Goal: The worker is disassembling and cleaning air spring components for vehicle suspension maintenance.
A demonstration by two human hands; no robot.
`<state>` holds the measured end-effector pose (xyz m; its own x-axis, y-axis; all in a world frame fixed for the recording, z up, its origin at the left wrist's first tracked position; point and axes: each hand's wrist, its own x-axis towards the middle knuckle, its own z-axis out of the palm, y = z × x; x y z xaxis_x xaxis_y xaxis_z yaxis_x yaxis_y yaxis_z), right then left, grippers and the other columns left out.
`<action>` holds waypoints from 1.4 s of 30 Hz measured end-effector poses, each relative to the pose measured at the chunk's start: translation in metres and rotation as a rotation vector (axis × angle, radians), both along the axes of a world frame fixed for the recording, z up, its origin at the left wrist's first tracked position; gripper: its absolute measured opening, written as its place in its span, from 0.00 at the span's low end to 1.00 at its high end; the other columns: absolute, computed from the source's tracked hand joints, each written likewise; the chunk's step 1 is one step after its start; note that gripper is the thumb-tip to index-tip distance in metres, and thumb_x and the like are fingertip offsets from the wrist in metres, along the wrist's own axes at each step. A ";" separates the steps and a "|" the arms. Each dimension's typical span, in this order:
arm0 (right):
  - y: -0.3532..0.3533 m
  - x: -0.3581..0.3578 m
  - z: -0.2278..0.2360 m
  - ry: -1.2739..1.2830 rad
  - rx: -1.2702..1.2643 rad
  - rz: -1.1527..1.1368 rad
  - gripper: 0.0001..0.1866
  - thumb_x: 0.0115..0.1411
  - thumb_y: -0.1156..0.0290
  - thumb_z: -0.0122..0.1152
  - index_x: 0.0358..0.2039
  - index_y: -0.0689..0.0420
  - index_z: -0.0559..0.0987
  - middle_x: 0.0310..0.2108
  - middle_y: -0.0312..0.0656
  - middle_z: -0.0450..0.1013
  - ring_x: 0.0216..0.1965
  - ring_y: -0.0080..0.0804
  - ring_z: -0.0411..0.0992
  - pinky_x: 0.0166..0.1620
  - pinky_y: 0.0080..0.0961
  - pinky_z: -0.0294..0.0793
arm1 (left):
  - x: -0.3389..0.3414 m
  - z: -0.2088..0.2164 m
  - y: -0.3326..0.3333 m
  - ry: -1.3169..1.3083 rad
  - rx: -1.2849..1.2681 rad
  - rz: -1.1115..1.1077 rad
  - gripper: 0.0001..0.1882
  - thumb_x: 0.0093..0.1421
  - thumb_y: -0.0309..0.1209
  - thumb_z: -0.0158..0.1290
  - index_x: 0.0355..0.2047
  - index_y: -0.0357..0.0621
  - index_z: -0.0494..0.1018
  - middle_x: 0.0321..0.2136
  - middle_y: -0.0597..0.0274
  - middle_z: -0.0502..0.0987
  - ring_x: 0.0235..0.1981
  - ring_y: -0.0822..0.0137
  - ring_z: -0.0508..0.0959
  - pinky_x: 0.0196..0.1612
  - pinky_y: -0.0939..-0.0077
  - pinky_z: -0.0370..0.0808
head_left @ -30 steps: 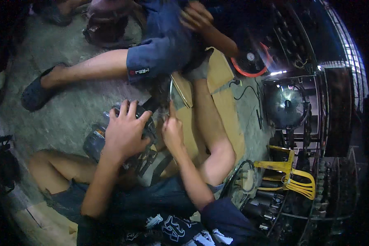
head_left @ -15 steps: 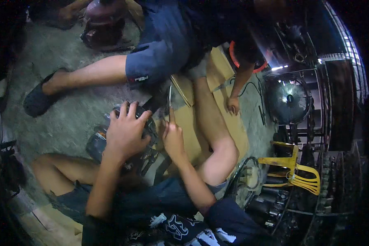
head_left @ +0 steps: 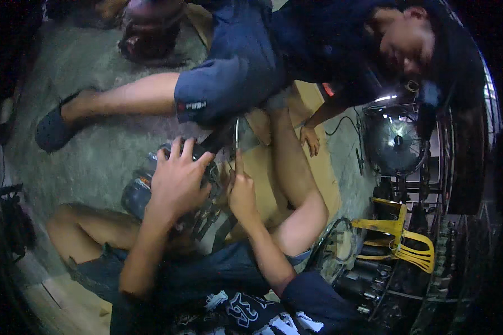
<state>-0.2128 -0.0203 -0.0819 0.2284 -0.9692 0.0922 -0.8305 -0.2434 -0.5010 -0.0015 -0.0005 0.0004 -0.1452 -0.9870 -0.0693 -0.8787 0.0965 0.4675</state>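
My left hand point(head_left: 179, 181) lies over a dark, rounded machine part point(head_left: 135, 196) on the floor between my legs. Its fingers are spread, and the hand hides much of the part's top. To the right of it, my right hand point(head_left: 242, 192) is closed around a slim tool point(head_left: 237, 133) with a shiny, narrow metal end pointing away from me. The index finger stretches along the tool; its exact kind is not clear. The tool's far end reaches a dark, flat area beside the other person's leg.
Opposite me sits another person in blue shorts point(head_left: 223, 84), one hand point(head_left: 309, 139) on the cardboard point(head_left: 324, 178). A yellow plastic chair point(head_left: 399, 229) lies at the right, below a round fan point(head_left: 397, 140). A dark reddish machine point(head_left: 151, 30) stands at the far left.
The other person has leaned down, bringing their head into view at the upper right. My two hands stay nearly in place, with the view shifted slightly.
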 end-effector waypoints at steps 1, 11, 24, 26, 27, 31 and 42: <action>-0.001 -0.003 -0.001 0.023 0.054 -0.006 0.45 0.59 0.81 0.53 0.76 0.57 0.48 0.27 0.64 0.75 0.29 0.65 0.76 0.34 0.54 0.75 | -0.002 -0.003 0.003 0.026 -0.003 -0.009 0.34 0.50 0.42 0.66 0.59 0.57 0.72 0.64 0.42 0.67 0.67 0.42 0.64 0.64 0.37 0.64; -0.020 0.008 -0.002 0.045 0.092 -0.041 0.46 0.59 0.82 0.52 0.77 0.49 0.49 0.28 0.63 0.75 0.30 0.64 0.76 0.35 0.54 0.76 | 0.000 0.002 0.000 -0.003 0.009 -0.006 0.34 0.51 0.40 0.65 0.60 0.58 0.72 0.64 0.47 0.66 0.67 0.43 0.64 0.63 0.39 0.64; -0.056 0.015 0.018 0.343 0.181 0.193 0.33 0.69 0.66 0.54 0.73 0.38 0.60 0.29 0.60 0.78 0.31 0.62 0.79 0.36 0.54 0.80 | 0.000 0.002 -0.001 -0.015 -0.006 -0.010 0.35 0.50 0.39 0.66 0.60 0.60 0.71 0.62 0.49 0.67 0.68 0.45 0.63 0.63 0.41 0.65; -0.042 0.007 0.026 0.349 0.295 0.182 0.31 0.68 0.67 0.57 0.71 0.43 0.65 0.32 0.64 0.77 0.37 0.65 0.77 0.39 0.55 0.76 | 0.001 0.000 0.002 0.013 0.006 -0.010 0.35 0.50 0.41 0.67 0.61 0.58 0.71 0.62 0.49 0.68 0.68 0.45 0.63 0.63 0.43 0.65; -0.035 0.001 0.031 0.239 0.240 0.191 0.31 0.69 0.71 0.56 0.71 0.40 0.65 0.29 0.61 0.77 0.33 0.63 0.77 0.38 0.53 0.75 | 0.002 -0.002 0.005 -0.002 0.005 0.021 0.35 0.50 0.41 0.67 0.61 0.58 0.71 0.62 0.49 0.68 0.68 0.45 0.63 0.63 0.43 0.65; -0.039 -0.016 0.046 0.135 0.283 0.161 0.29 0.68 0.71 0.58 0.69 0.43 0.69 0.31 0.61 0.76 0.33 0.60 0.77 0.38 0.46 0.76 | 0.005 -0.008 0.007 0.039 -0.062 0.015 0.34 0.50 0.41 0.66 0.59 0.53 0.72 0.62 0.47 0.68 0.67 0.46 0.64 0.63 0.43 0.65; -0.073 -0.016 0.055 0.257 0.275 0.353 0.29 0.68 0.67 0.58 0.70 0.41 0.67 0.35 0.64 0.77 0.40 0.63 0.77 0.45 0.51 0.74 | 0.002 0.003 0.002 0.058 0.002 0.070 0.33 0.47 0.39 0.67 0.57 0.61 0.74 0.60 0.53 0.70 0.66 0.50 0.66 0.61 0.46 0.68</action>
<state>-0.2286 -0.0934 -0.0268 0.5277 -0.8094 -0.2575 -0.8263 -0.4190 -0.3764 0.0002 0.0020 0.0038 -0.0797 -0.9947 -0.0644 -0.8545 0.0349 0.5184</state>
